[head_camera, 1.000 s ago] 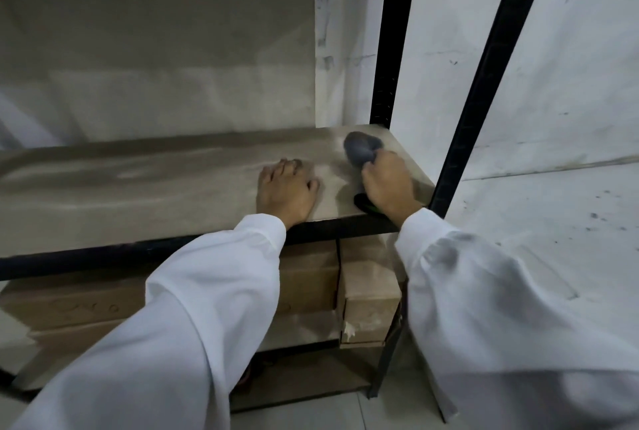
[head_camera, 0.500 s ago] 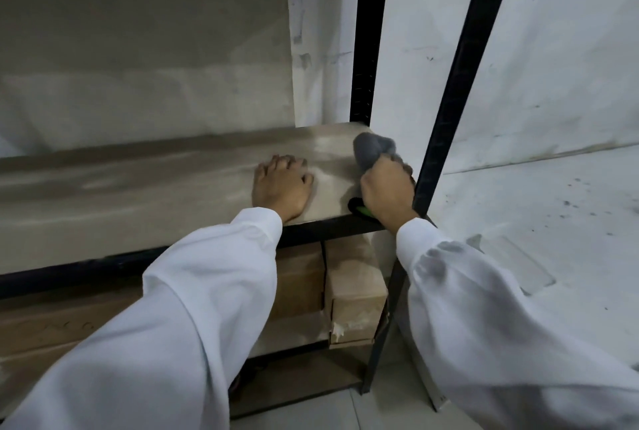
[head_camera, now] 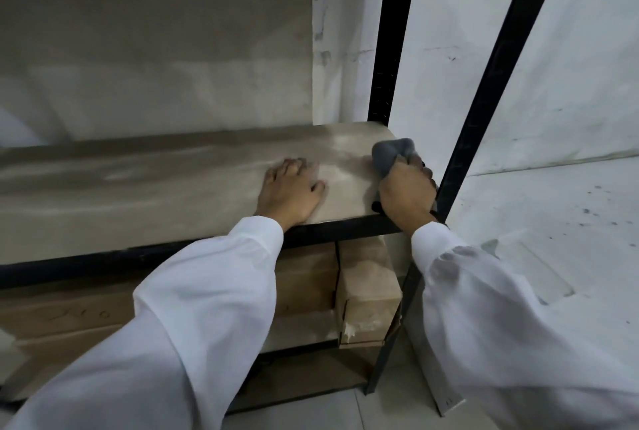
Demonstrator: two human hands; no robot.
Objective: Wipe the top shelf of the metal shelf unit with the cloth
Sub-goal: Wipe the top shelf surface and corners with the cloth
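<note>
A dusty beige shelf board [head_camera: 145,187] lies in a black metal frame. My left hand [head_camera: 288,192] rests flat on the board near its front edge, fingers spread, holding nothing. My right hand [head_camera: 408,192] is closed around a bunched grey cloth [head_camera: 390,154] at the board's right end, close to the front right upright [head_camera: 498,70]. The cloth sticks out past my knuckles and touches the board. White sleeves cover both arms.
A black rear upright [head_camera: 394,32] rises at the board's back right corner. Cardboard boxes [head_camera: 370,291] sit on the level below. A beige panel stands behind the shelf and a white wall [head_camera: 587,49] to the right. Pale floor tiles lie below.
My right hand has carried the cloth rightward along the board, from its middle right toward the right edge by the upright. My left hand has stayed planted.
</note>
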